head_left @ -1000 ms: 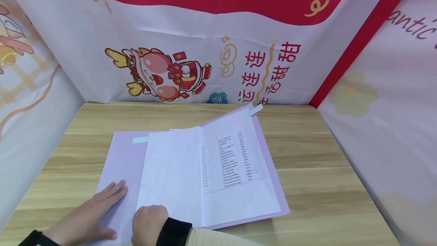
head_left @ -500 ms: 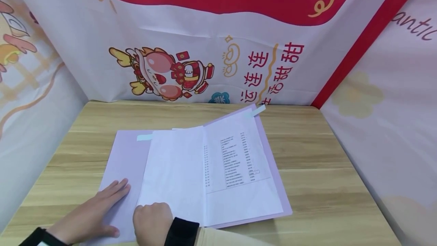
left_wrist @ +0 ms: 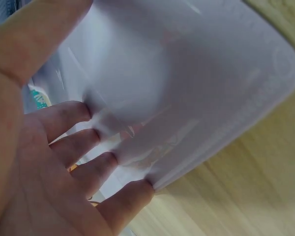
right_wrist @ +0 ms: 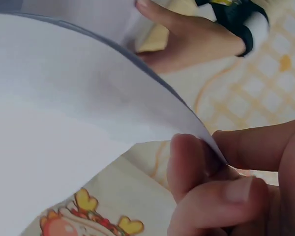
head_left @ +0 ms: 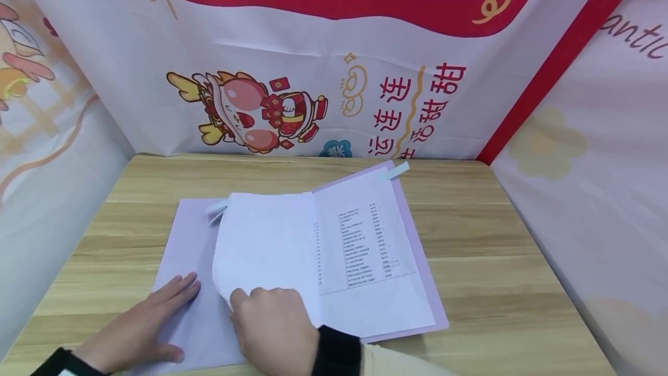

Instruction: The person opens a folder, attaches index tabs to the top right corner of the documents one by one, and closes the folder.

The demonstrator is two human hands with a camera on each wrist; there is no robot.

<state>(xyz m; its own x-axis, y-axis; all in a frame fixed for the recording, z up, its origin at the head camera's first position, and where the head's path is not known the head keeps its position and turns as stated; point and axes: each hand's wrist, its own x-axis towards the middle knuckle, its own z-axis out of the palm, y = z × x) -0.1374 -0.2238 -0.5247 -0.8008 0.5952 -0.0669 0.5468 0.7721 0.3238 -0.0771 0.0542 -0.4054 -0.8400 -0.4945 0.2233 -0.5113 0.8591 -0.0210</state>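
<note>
A lilac folder (head_left: 190,237) lies spread on the table, with printed paper (head_left: 365,248) on its right half. My left hand (head_left: 148,321) rests on the left cover with its fingers extended; in the left wrist view the fingertips (left_wrist: 105,164) touch the cover's glossy surface. With thumb and fingers, my right hand (head_left: 276,326) pinches the lower left corner of the white sheets (head_left: 266,242). That corner curves up off the cover. The right wrist view shows the sheets (right_wrist: 88,98) bending toward the pinching fingers; how many are held cannot be told.
Pale strips stick out at the folder's upper left (head_left: 216,209) and upper right (head_left: 399,170). Wood-grain table (head_left: 485,283) surrounds the folder. A printed cloth (head_left: 292,33) hangs behind it, with more cloth at both sides.
My right hand has moved right and upward, lifting the sheets' lower left corner and uncovering more of the left cover. The upper left strip now looks bent. My left hand stays put.
</note>
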